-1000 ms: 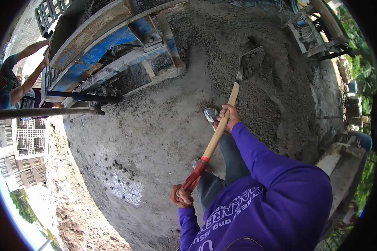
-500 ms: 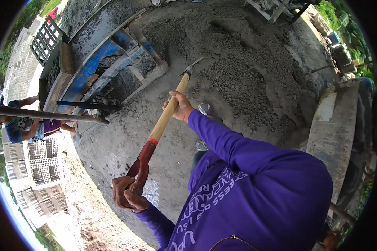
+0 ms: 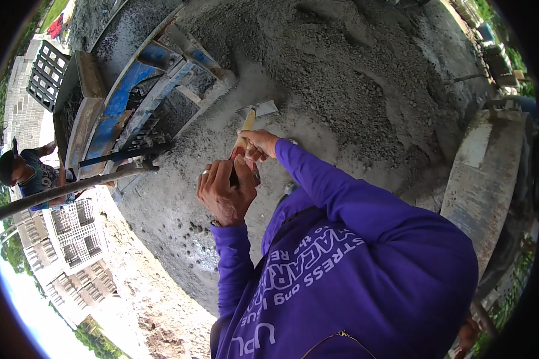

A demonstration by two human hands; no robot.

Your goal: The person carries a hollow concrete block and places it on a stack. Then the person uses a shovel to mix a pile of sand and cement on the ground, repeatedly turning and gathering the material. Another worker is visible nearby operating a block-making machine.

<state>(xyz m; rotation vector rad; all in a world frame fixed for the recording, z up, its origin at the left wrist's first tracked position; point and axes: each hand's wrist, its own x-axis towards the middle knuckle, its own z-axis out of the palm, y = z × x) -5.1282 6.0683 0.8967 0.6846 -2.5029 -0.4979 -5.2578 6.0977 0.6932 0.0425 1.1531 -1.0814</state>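
1. Both hands are closed on the shovel, seen almost end-on from above, so its handle looks very short.
2. Left hand wraps the red grip end of the handle, fingers curled tight; a ring shows on one finger.
3. Right hand grips the pale wood shaft higher up, just beside the left hand, fingers folded round it.
4. Shovel blade, grey metal, is beyond the right hand, above the wet concrete; can't tell if it touches.
5. Concrete is a big grey heap w/ gravel, spread on the ground in front of the person and to the right.
6. Person wears a purple long-sleeve shirt w/ pale print.
7. To the left is blue formwork w/ wood planks, and a dark pipe runs across near it.
8. Another person in a cap is at far left, below the pipe, well apart from the shovel.
9. On the right lies a long grey concrete slab.
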